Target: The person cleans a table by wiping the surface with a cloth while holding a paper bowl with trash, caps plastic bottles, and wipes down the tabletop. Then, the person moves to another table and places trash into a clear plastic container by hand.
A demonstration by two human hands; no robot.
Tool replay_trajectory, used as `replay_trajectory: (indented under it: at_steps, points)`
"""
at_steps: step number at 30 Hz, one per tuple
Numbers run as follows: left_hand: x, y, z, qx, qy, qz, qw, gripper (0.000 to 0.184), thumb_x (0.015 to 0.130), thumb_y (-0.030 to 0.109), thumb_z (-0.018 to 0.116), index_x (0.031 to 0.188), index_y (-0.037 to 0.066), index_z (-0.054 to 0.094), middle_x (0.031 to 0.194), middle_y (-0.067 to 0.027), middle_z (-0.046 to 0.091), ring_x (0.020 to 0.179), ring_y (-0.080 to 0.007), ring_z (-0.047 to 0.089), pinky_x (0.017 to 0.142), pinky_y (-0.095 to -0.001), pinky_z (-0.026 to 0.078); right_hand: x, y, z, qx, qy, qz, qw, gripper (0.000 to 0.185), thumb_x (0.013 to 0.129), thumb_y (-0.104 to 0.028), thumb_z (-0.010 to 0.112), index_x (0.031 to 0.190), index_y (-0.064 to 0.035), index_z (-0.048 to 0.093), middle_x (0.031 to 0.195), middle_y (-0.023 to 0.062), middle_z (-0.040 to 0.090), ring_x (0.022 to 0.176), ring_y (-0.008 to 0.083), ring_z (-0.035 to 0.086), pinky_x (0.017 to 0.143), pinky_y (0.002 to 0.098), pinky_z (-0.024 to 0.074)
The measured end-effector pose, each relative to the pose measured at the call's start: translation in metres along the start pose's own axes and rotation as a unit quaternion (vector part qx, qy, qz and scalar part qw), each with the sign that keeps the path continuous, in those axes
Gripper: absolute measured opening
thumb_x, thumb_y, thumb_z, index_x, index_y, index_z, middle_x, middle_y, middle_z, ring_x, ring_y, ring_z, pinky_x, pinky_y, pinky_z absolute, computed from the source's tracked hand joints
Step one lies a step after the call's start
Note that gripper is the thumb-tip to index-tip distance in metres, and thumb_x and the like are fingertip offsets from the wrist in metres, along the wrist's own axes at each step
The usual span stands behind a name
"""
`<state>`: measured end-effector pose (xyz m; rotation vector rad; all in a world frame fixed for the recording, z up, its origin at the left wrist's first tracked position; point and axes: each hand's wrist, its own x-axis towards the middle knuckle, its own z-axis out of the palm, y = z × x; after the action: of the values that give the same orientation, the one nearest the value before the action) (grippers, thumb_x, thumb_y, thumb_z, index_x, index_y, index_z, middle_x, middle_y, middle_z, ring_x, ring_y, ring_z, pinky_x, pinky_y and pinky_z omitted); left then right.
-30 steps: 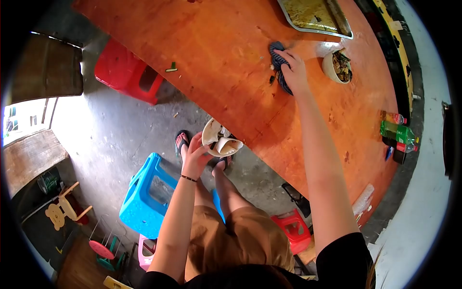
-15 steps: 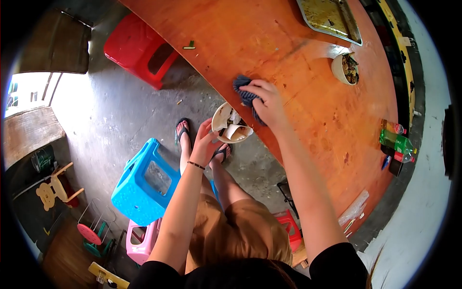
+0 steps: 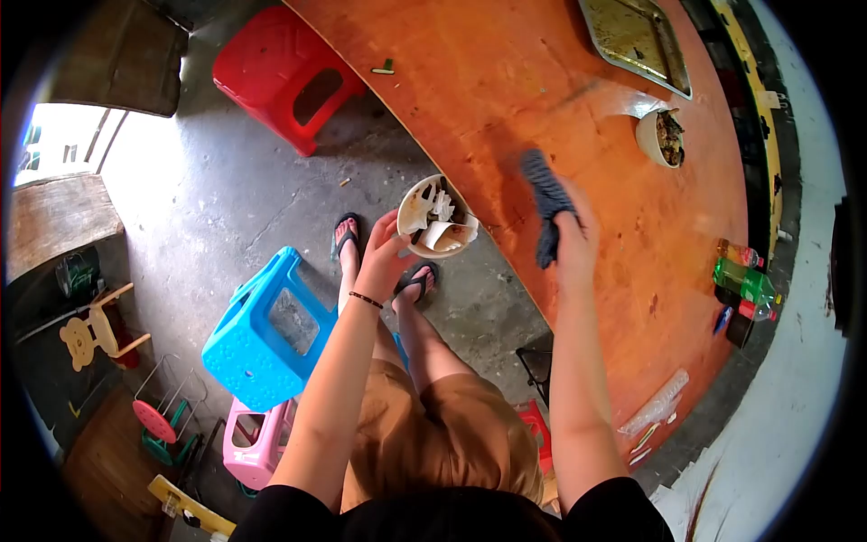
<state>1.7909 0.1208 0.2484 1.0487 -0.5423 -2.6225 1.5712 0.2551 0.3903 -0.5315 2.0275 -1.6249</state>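
1. Left hand grips a bowl of scraps just beside the desk edge.
2. Right hand clutches a dark cloth over the desk; contact unclear.
3. On the desk: second bowl, food remains inside; metal tray.
4. Red stool beside the desk.

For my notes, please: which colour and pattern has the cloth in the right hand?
The cloth is dark blue-grey, apparently striped; head view.
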Motion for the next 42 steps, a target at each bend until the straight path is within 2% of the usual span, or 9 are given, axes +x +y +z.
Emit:
replay_trajectory:
  at_steps: [3, 9, 16, 23, 27, 30, 34, 38, 42]
  points:
    - [0.000, 0.001, 0.002, 0.000, -0.013, 0.003, 1.000, 0.053, 0.087, 0.009, 0.055, 0.138, 0.009, 0.041, 0.136, -0.0084, 0.048, 0.128, -0.0247, 0.045, 0.101, -0.0465, 0.044, -0.008, 0.019, -0.043, -0.025, 0.099, 0.011, 0.995, 0.047, 0.079, 0.007, 0.041, 0.121, -0.0032, 0.062, 0.123, 0.0078, 0.054, 0.103, 0.0172, 0.056, 0.085, 0.0269, 0.0455]
    - [-0.007, 0.000, 0.004, -0.013, -0.028, -0.014, 0.999, 0.053, 0.086, 0.007, 0.058, 0.136, 0.008, 0.041, 0.140, -0.0095, 0.042, 0.126, -0.0259, 0.047, 0.098, -0.0440, 0.047, -0.032, 0.074, -0.037, -0.432, 0.100, -0.114, 0.889, 0.049, 0.078, 0.003, 0.049, 0.122, -0.0123, 0.063, 0.120, 0.0137, 0.050, 0.114, 0.0324, 0.047, 0.098, 0.0421, 0.0390]
    - [-0.013, -0.006, 0.015, 0.008, -0.014, -0.020, 1.000, 0.058, 0.085, 0.011, 0.057, 0.140, 0.005, 0.038, 0.138, -0.0092, 0.046, 0.131, -0.0261, 0.043, 0.104, -0.0459, 0.041, -0.044, 0.049, 0.036, -0.374, -0.017, -0.151, 0.915, 0.044, 0.077, 0.001, 0.054, 0.117, -0.0107, 0.067, 0.117, 0.0130, 0.055, 0.107, 0.0343, 0.050, 0.094, 0.0402, 0.0417]
    - [-0.009, -0.005, 0.016, -0.004, -0.023, -0.021, 0.999, 0.058, 0.085, 0.011, 0.056, 0.141, 0.006, 0.038, 0.139, -0.0098, 0.045, 0.131, -0.0266, 0.042, 0.106, -0.0466, 0.040, -0.027, 0.025, 0.041, -0.112, -0.170, 0.020, 0.979, 0.047, 0.076, 0.006, 0.045, 0.118, -0.0033, 0.065, 0.117, 0.0124, 0.057, 0.110, 0.0265, 0.054, 0.094, 0.0313, 0.0428]
    - [-0.007, 0.001, 0.007, -0.013, -0.018, -0.022, 1.000, 0.057, 0.086, 0.010, 0.054, 0.140, 0.007, 0.039, 0.138, -0.0095, 0.046, 0.131, -0.0264, 0.042, 0.105, -0.0469, 0.041, -0.020, 0.013, 0.027, -0.015, -0.089, 0.073, 0.993, 0.049, 0.076, 0.007, 0.042, 0.121, -0.0008, 0.062, 0.116, 0.0088, 0.057, 0.111, 0.0200, 0.054, 0.095, 0.0274, 0.0413]
    - [0.000, -0.002, -0.005, -0.033, -0.004, -0.018, 0.999, 0.055, 0.085, 0.008, 0.054, 0.139, 0.008, 0.040, 0.137, -0.0094, 0.046, 0.131, -0.0261, 0.043, 0.103, -0.0468, 0.042, -0.014, 0.009, 0.007, -0.040, 0.007, 0.022, 0.999, 0.047, 0.083, 0.005, 0.042, 0.126, -0.0019, 0.058, 0.122, 0.0078, 0.053, 0.107, 0.0160, 0.054, 0.090, 0.0259, 0.0433]
    - [0.006, 0.010, -0.009, -0.044, 0.013, -0.002, 0.999, 0.053, 0.086, 0.008, 0.053, 0.138, 0.009, 0.043, 0.136, -0.0080, 0.047, 0.129, -0.0256, 0.044, 0.102, -0.0475, 0.043, 0.002, 0.043, -0.025, -0.252, 0.126, -0.054, 0.958, 0.053, 0.082, 0.004, 0.044, 0.133, -0.0086, 0.054, 0.132, 0.0152, 0.046, 0.118, 0.0290, 0.048, 0.098, 0.0374, 0.0410]
    - [0.016, 0.036, -0.020, -0.042, 0.020, 0.009, 0.999, 0.052, 0.087, 0.009, 0.055, 0.138, 0.011, 0.043, 0.136, -0.0066, 0.047, 0.128, -0.0251, 0.044, 0.101, -0.0487, 0.044, 0.023, 0.073, -0.014, -0.476, 0.148, -0.110, 0.860, 0.053, 0.081, 0.000, 0.051, 0.133, -0.0117, 0.055, 0.135, 0.0184, 0.046, 0.118, 0.0390, 0.044, 0.101, 0.0470, 0.0367]
    - [0.031, 0.067, -0.030, -0.059, 0.026, 0.021, 0.998, 0.050, 0.088, 0.009, 0.055, 0.136, 0.011, 0.042, 0.134, -0.0071, 0.048, 0.127, -0.0241, 0.045, 0.098, -0.0477, 0.046, 0.081, 0.062, 0.015, -0.461, 0.120, -0.167, 0.864, 0.052, 0.080, -0.001, 0.052, 0.131, -0.0117, 0.057, 0.131, 0.0175, 0.050, 0.116, 0.0390, 0.045, 0.101, 0.0470, 0.0374]
